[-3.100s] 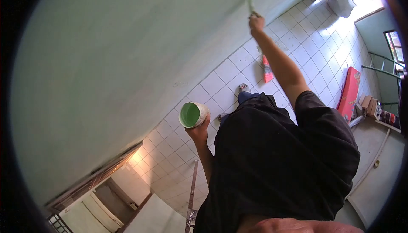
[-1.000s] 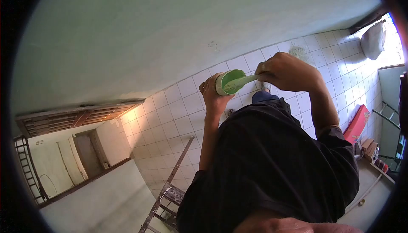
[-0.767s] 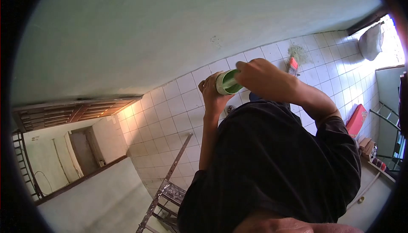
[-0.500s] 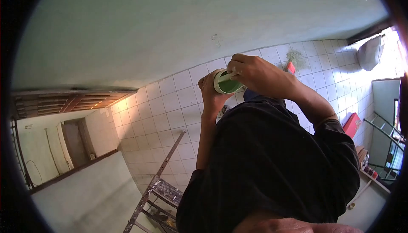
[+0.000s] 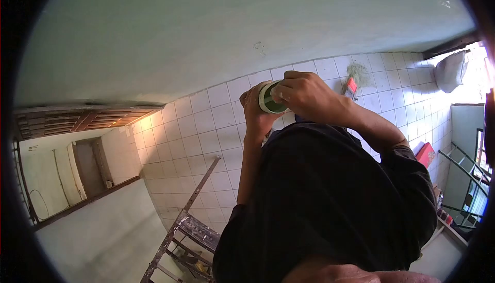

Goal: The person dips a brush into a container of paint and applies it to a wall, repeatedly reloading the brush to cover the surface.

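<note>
A small round tub [image 5: 263, 105] with a pale rim and a green inside is in front of my chest. My left hand [image 5: 252, 108] is wrapped around its outer side, keeping its mouth turned up toward me. My right hand [image 5: 305, 93] is closed, with the fingertips at the tub's mouth and partly over the opening. A pale thin piece seems to show by those fingers, but its kind is too small and hidden to make out. Whitish smears mark the right fingers.
A pale green wall [image 5: 216, 30] rises ahead above the white tiled floor [image 5: 216, 128]. A paint-spotted metal stand [image 5: 198, 231] is at lower left. A red-ended object [image 5: 351, 86] lies by greyish debris [image 5: 359, 74]. A sack [image 5: 450, 71] and a green ladder [image 5: 466, 172] are at right.
The right hand has lowered slightly, bringing its fingertips further into the tub's mouth. The pale strip seen across the opening earlier is now mostly hidden. My left hand still holds the tub.
</note>
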`<state>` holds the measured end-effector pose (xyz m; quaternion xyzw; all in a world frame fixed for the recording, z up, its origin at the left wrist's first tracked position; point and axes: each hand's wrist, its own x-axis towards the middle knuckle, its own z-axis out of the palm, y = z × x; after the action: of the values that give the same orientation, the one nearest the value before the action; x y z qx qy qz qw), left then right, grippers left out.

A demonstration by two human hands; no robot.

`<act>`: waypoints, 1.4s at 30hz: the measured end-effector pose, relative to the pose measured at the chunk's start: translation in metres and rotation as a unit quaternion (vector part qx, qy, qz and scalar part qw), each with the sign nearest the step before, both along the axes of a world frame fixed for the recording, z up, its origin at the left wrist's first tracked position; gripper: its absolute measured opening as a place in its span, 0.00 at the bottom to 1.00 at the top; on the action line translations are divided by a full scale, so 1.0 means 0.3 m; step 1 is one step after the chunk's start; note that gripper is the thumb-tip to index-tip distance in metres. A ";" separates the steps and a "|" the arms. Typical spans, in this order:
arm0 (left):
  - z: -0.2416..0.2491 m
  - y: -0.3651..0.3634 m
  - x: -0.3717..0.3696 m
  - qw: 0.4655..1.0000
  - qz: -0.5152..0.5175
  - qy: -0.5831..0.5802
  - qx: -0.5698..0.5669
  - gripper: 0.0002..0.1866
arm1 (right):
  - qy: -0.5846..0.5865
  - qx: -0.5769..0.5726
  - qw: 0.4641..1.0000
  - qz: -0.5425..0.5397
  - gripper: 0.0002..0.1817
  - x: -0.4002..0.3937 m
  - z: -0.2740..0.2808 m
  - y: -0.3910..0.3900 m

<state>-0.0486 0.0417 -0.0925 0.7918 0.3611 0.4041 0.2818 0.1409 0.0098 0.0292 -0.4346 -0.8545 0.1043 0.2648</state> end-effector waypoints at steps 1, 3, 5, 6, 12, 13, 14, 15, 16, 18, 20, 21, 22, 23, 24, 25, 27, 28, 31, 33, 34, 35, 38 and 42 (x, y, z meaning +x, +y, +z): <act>0.011 -0.002 0.010 1.000 0.005 -0.018 -0.006 0.40 | 0.000 0.000 1.000 0.000 0.10 0.009 0.010 -0.002; 0.016 -0.004 0.017 0.999 0.006 -0.009 -0.032 0.40 | 0.045 0.021 0.999 -0.020 0.10 0.025 0.031 -0.010; 0.013 -0.001 0.021 0.998 0.007 0.000 -0.058 0.39 | 0.065 0.027 0.997 -0.033 0.08 0.037 0.043 -0.019; 0.005 0.003 0.019 0.999 0.001 0.006 -0.053 0.40 | 0.086 0.033 0.995 -0.047 0.07 0.041 0.050 -0.024; -0.029 0.023 0.039 0.993 -0.017 -0.020 -0.118 0.40 | 0.195 -0.002 0.975 -0.110 0.09 0.071 0.081 -0.061; -0.012 0.022 0.043 0.992 -0.024 -0.021 -0.124 0.40 | 0.193 -0.001 0.975 -0.111 0.09 0.070 0.071 -0.066; 0.001 0.021 0.048 0.992 -0.025 -0.022 -0.123 0.40 | 0.202 0.017 0.973 -0.114 0.11 0.069 0.052 -0.070; 0.013 0.021 0.054 0.989 -0.028 -0.029 -0.140 0.39 | 0.210 0.036 0.970 -0.116 0.13 0.068 0.034 -0.075; 0.018 0.023 0.059 0.986 -0.030 -0.035 -0.158 0.38 | 0.209 0.037 0.970 -0.117 0.13 0.071 0.022 -0.079; 0.011 0.029 0.063 0.988 -0.031 -0.034 -0.148 0.38 | 0.201 0.094 0.970 -0.095 0.16 0.074 -0.001 -0.087; 0.006 0.038 0.068 0.989 -0.032 -0.032 -0.138 0.37 | 0.195 0.112 0.969 -0.098 0.18 0.073 -0.029 -0.093; 0.006 0.043 0.069 0.992 -0.033 -0.032 -0.119 0.38 | 0.190 0.129 0.968 -0.101 0.19 0.072 -0.038 -0.097; 0.006 0.047 0.069 0.994 -0.035 -0.031 -0.099 0.38 | 0.188 0.129 0.968 -0.102 0.19 0.072 -0.043 -0.102; 0.007 0.048 0.068 0.994 -0.036 -0.032 -0.098 0.38 | 0.181 0.134 0.969 -0.105 0.20 0.072 -0.046 -0.107; 0.011 0.049 0.065 0.995 -0.031 -0.019 -0.094 0.38 | 0.174 0.138 0.969 -0.108 0.22 0.070 -0.047 -0.109; 0.014 0.050 0.062 0.996 -0.027 -0.006 -0.091 0.38 | 0.174 0.138 0.969 -0.108 0.22 0.068 -0.046 -0.111; 0.016 0.044 0.060 0.995 -0.023 -0.003 -0.093 0.38 | 0.175 0.136 0.969 -0.108 0.22 0.064 -0.044 -0.112; 0.017 0.042 0.059 0.995 -0.019 0.000 -0.096 0.38 | 0.174 0.137 0.969 -0.107 0.22 0.061 -0.045 -0.111; 0.001 0.046 0.054 0.990 -0.028 -0.026 -0.134 0.39 | 0.176 0.145 0.969 -0.099 0.22 0.048 -0.056 -0.108; 0.002 0.043 0.040 0.990 -0.027 -0.024 -0.135 0.39 | 0.189 0.147 0.964 -0.112 0.20 0.033 -0.062 -0.105; 0.008 0.041 0.032 0.990 -0.027 -0.020 -0.136 0.39 | 0.189 0.147 0.965 -0.111 0.20 0.028 -0.054 -0.099; 0.015 0.037 0.025 0.990 -0.025 -0.021 -0.136 0.39 | 0.190 0.133 0.966 -0.116 0.17 0.025 -0.040 -0.088; 0.025 0.021 0.000 0.986 -0.030 -0.026 -0.163 0.40 | 0.222 0.079 0.960 -0.152 0.14 0.005 -0.029 -0.074; 0.008 0.009 -0.043 0.971 -0.050 -0.058 -0.225 0.41 | 0.264 0.029 0.949 -0.168 0.15 -0.018 -0.039 -0.061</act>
<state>-0.0615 0.0445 -0.0900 0.7005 0.3859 0.3433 0.4925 0.1357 -0.0085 0.0175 -0.5209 -0.6714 0.1444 0.5070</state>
